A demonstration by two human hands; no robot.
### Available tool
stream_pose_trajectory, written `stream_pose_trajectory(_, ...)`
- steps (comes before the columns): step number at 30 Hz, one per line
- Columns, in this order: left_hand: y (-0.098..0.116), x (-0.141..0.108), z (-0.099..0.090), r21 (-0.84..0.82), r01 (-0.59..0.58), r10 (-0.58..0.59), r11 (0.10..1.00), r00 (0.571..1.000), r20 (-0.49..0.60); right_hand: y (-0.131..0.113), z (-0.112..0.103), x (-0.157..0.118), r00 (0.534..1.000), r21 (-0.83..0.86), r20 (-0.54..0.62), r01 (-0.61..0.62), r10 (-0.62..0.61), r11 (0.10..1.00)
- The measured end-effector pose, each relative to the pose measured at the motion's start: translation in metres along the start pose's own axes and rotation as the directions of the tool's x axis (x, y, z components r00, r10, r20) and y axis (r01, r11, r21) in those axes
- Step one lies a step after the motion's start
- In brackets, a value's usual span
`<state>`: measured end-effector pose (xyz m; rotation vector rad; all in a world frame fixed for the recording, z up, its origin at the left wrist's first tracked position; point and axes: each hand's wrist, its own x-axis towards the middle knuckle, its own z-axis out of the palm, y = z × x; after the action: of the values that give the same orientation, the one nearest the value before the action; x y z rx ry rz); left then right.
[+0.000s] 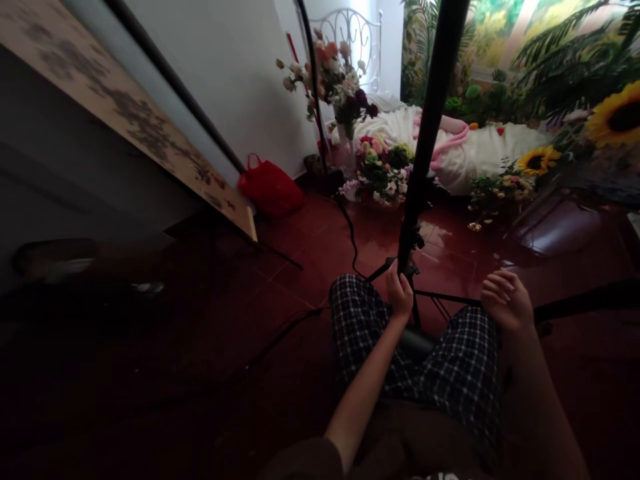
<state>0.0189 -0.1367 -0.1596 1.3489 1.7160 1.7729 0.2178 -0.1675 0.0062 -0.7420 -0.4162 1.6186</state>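
A black tripod light stand [425, 147] rises steeply between my knees, its pole leaning to the upper right. My left hand [400, 295] is closed around the lower part of this pole, near where the legs spread. Over my right knee, my right hand [507, 300] is raised with its fingers curled toward the palm, and I see nothing in it. A dark tripod leg or bar passes close by that hand. My legs in checked trousers [357, 320] flank the base of the stand.
A red bag [273, 187] sits by the wall beside a leaning painted panel [135, 113]. Flower bouquets [385, 170] stand before a bed with a white cover [510, 147]. Sunflowers [617, 117] are at right. A black cable [353, 233] trails across the red tiled floor [320, 233].
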Motion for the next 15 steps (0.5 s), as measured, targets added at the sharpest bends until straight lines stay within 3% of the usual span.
stream_pose_trajectory(5, -0.001, -0.070, 0.004, 0.075, -0.117, 0.097, 0.990, 0.967, 0.236, -0.033, -0.057, -0.024, 0.979, -0.129, -0.119, 0.150, -0.166, 0.980)
stream_pose_trajectory(7, 0.007, -0.080, 0.015, 0.045, -0.154, 0.133, 0.987, 0.943, 0.304, -0.049, -0.075, -0.034, 0.950, -0.182, -0.202, 0.200, -0.236, 0.963)
stream_pose_trajectory(9, 0.019, -0.080, 0.031, -0.013, -0.193, 0.184, 0.981, 0.911, 0.368, -0.066, -0.088, -0.041, 0.881, -0.229, -0.344, 0.258, -0.326, 0.939)
stream_pose_trajectory(10, 0.027, -0.077, 0.040, -0.044, -0.210, 0.210, 0.977, 0.893, 0.397, -0.074, -0.094, -0.045, 0.814, -0.265, -0.432, 0.298, -0.389, 0.917)
stream_pose_trajectory(11, 0.037, -0.072, 0.050, -0.080, -0.229, 0.241, 0.970, 0.870, 0.431, -0.083, -0.100, -0.048, 0.714, -0.321, -0.520, 0.346, -0.470, 0.881)
stream_pose_trajectory(13, 0.061, -0.060, 0.072, -0.172, -0.278, 0.327, 0.945, 0.790, 0.519, -0.101, -0.114, -0.054, 0.434, -0.504, -0.605, 0.439, -0.667, 0.743)
stream_pose_trajectory(15, 0.091, -0.049, 0.096, -0.308, -0.339, 0.458, 0.889, 0.634, 0.623, -0.119, -0.132, -0.060, 0.146, -0.716, -0.525, 0.457, -0.838, 0.528)
